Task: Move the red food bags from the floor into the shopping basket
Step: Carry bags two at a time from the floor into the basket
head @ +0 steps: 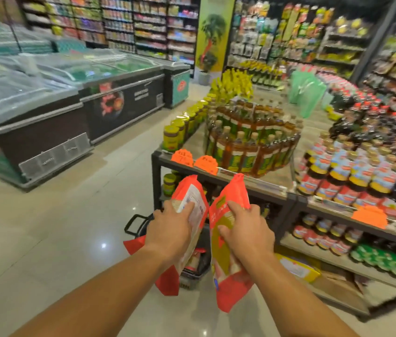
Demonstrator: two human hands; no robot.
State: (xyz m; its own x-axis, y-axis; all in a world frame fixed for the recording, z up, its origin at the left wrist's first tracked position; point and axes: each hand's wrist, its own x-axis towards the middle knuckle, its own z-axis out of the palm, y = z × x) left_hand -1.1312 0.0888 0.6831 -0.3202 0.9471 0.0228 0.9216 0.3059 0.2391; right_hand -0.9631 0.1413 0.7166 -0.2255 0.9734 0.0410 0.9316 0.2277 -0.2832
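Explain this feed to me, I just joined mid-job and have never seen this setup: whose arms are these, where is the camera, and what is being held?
There is no machine here: a person wears one wide-angle camera on the head, looking forward and down, so the arms are their own. The left hand grips one red food bag, and the right hand grips another red food bag. Both bags are held up off the floor. Below them, mostly hidden, stands a dark shopping basket on the tiled floor. Ahead is a display table with bottles and jars; chest freezers stand to the left.
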